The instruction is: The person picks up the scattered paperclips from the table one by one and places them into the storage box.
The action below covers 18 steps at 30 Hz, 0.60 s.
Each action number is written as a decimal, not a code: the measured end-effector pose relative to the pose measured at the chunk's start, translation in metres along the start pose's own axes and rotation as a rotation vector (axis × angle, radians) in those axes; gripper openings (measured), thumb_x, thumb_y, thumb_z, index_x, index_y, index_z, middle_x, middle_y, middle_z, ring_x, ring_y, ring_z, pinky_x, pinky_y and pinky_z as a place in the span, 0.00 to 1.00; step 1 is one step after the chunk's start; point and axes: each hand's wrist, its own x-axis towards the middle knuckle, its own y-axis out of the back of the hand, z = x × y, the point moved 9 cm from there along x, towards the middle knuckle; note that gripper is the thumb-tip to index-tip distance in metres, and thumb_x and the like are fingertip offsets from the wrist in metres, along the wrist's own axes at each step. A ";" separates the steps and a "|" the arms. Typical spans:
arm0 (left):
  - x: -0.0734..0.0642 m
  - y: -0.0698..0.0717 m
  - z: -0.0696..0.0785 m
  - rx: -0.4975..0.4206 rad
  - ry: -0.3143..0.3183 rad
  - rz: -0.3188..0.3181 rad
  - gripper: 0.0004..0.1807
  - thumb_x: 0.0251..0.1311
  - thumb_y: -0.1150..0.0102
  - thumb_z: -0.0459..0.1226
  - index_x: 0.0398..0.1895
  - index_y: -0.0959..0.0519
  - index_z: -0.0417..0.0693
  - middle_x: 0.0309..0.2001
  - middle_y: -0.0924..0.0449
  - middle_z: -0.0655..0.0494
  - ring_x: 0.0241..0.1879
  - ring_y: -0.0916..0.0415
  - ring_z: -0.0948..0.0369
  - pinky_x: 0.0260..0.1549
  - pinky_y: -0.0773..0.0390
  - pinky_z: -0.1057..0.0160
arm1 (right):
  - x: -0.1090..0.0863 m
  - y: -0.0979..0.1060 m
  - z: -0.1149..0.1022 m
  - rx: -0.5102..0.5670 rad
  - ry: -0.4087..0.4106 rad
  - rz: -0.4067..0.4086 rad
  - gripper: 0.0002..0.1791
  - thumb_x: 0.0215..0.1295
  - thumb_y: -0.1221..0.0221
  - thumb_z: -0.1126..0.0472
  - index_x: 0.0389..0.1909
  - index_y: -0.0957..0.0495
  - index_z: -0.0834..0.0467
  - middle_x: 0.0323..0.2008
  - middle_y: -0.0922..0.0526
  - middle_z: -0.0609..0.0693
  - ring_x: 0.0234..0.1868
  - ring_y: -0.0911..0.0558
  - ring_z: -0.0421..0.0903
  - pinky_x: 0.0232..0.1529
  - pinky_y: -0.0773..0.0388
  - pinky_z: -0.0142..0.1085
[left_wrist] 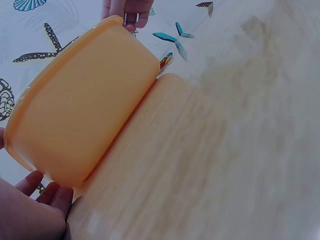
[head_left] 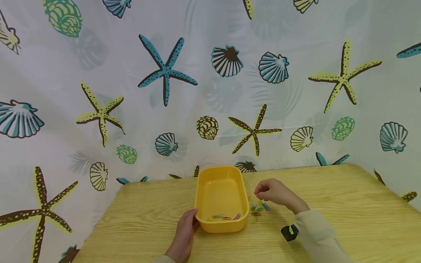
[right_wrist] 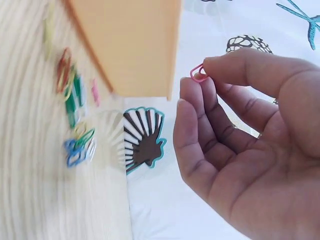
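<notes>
A yellow-orange plastic bin (head_left: 222, 228) stands on the wooden table, with several coloured paper clips (head_left: 226, 218) lying at its near end. My left hand (head_left: 185, 233) grips the bin's near left side, thumb at the rim and fingers against the outer wall (left_wrist: 85, 105). Right of the bin, my right hand (head_left: 274, 191) is raised above the table. Between its thumb and fingertips it pinches a pinkish-red paper clip (right_wrist: 198, 74). Below that hand lies a loose pile of paper clips (head_left: 258, 207) in green, blue, white, yellow and red, close beside the bin.
The wooden table (head_left: 148, 212) ends at the back against a white curtain (head_left: 204, 95) printed with shells and starfish. A small black device (head_left: 289, 232) sits at the right wrist, by the pale sleeve (head_left: 317, 233). A single pink clip (right_wrist: 95, 92) lies next to the bin wall.
</notes>
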 end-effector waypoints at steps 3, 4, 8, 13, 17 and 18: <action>0.000 0.000 0.001 0.005 0.004 0.004 0.27 0.73 0.58 0.44 0.62 0.37 0.28 0.60 0.33 0.38 0.59 0.34 0.49 0.61 0.33 0.49 | 0.005 -0.004 -0.006 0.057 -0.005 -0.003 0.04 0.61 0.41 0.67 0.34 0.21 0.64 0.29 0.20 0.52 0.30 0.24 0.46 0.39 0.20 0.49; -0.001 0.001 0.001 0.007 0.004 0.005 0.27 0.73 0.58 0.44 0.62 0.37 0.28 0.60 0.33 0.38 0.59 0.34 0.49 0.61 0.33 0.49 | 0.007 -0.006 -0.008 0.070 -0.004 -0.005 0.04 0.62 0.41 0.67 0.34 0.21 0.65 0.29 0.20 0.52 0.31 0.24 0.46 0.39 0.20 0.50; -0.002 0.001 0.002 0.010 0.002 0.012 0.27 0.72 0.57 0.44 0.61 0.36 0.28 0.60 0.33 0.39 0.59 0.34 0.49 0.61 0.33 0.50 | 0.015 -0.016 -0.019 0.114 0.007 -0.016 0.06 0.62 0.40 0.67 0.36 0.21 0.67 0.30 0.20 0.51 0.33 0.22 0.49 0.40 0.20 0.48; -0.004 0.000 0.003 0.003 -0.012 0.007 0.27 0.72 0.56 0.45 0.61 0.36 0.28 0.60 0.32 0.39 0.58 0.34 0.50 0.60 0.33 0.50 | 0.024 -0.029 -0.029 0.158 0.049 -0.041 0.06 0.61 0.39 0.68 0.35 0.22 0.68 0.30 0.20 0.50 0.31 0.23 0.47 0.37 0.20 0.44; -0.004 -0.001 0.003 -0.004 -0.018 -0.004 0.28 0.72 0.56 0.45 0.61 0.36 0.28 0.60 0.32 0.39 0.59 0.34 0.50 0.61 0.33 0.50 | 0.030 -0.038 -0.034 0.166 0.048 -0.055 0.05 0.61 0.38 0.67 0.34 0.21 0.66 0.29 0.20 0.50 0.30 0.25 0.44 0.35 0.21 0.41; -0.004 -0.001 0.003 -0.005 -0.016 -0.003 0.28 0.72 0.56 0.45 0.61 0.36 0.28 0.60 0.32 0.39 0.59 0.34 0.50 0.60 0.33 0.50 | 0.031 -0.040 -0.035 0.169 0.046 -0.058 0.05 0.60 0.38 0.67 0.34 0.21 0.65 0.29 0.20 0.50 0.30 0.24 0.44 0.35 0.21 0.43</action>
